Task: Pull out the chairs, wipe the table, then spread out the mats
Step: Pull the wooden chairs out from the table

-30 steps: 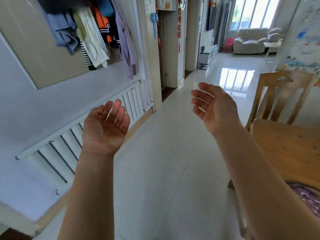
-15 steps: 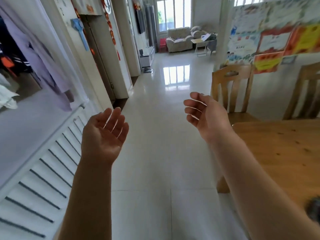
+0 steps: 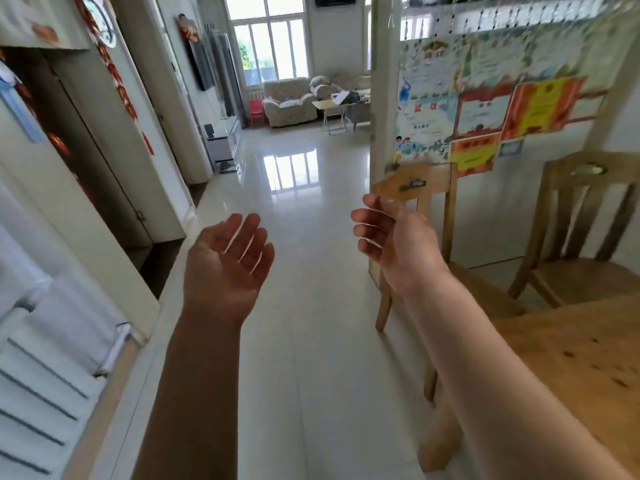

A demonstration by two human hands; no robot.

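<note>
I have both hands up in front of me over the tiled floor (image 3: 311, 341), and neither holds anything. My left hand (image 3: 225, 265) is palm up with the fingers relaxed and slightly spread. My right hand (image 3: 394, 244) is turned on its edge, fingers loosely extended and pointing left, close in front of the nearer wooden chair (image 3: 426, 188) without touching it, as far as I can tell.

That chair stands at the near end of the wooden table (image 3: 571, 358), which fills the lower right. A second wooden chair (image 3: 588, 209) stands beyond it against the wall with the children's posters (image 3: 485, 105). I see no cloth and no mats from here.

I judge I am at the very first step: pulling out the chairs, with none yet gripped. The next move calls for carrying my right hand onto the nearer chair's top rail, curling the fingers over it, and drawing it away from the table into the open floor on my left.
</note>
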